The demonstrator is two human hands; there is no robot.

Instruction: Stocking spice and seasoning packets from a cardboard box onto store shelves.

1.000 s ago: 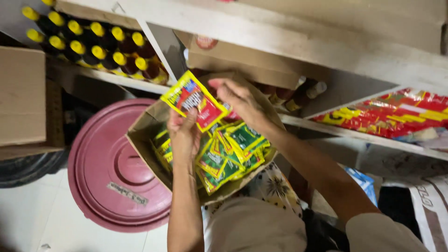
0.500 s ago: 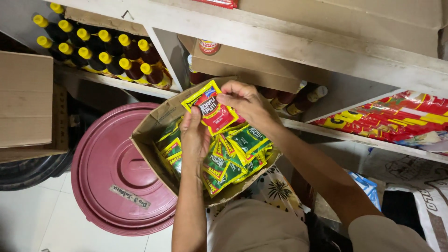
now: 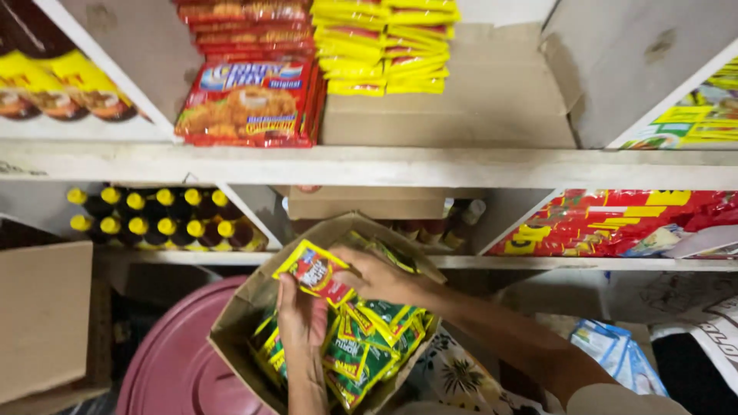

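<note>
Both hands hold a red and yellow sachet [image 3: 314, 270] above an open cardboard box [image 3: 238, 323]. The right hand [image 3: 377, 278] is closed around the sachet's right side, fingers curled over it. The left hand [image 3: 301, 323] comes up from below, its fingertips pinching the sachet's lower edge. The sachet sits at much the same height over the box as half a second ago, but the view has tipped upward, so the upper shelf [image 3: 384, 165] now shows: the person seems to be looking at where stock goes, though that is only a judgement.

Beneath the hands, the box is packed with green and yellow sachets [image 3: 369, 346], some touching the right wrist. Above the hands, a shelf compartment holds a brown carton [image 3: 361, 204]. Up and left of the hands stand dark bottles with yellow caps [image 3: 154, 219]. Higher, red packets [image 3: 250, 100] lie beside a stack of yellow packets [image 3: 384, 46], with bare cardboard to their right giving open room. Left of and below the left hand lies a round maroon lid [image 3: 169, 361]. The box flaps rise close around both hands, so sideways room is tight; straight up is free until the shelf edge.
</note>
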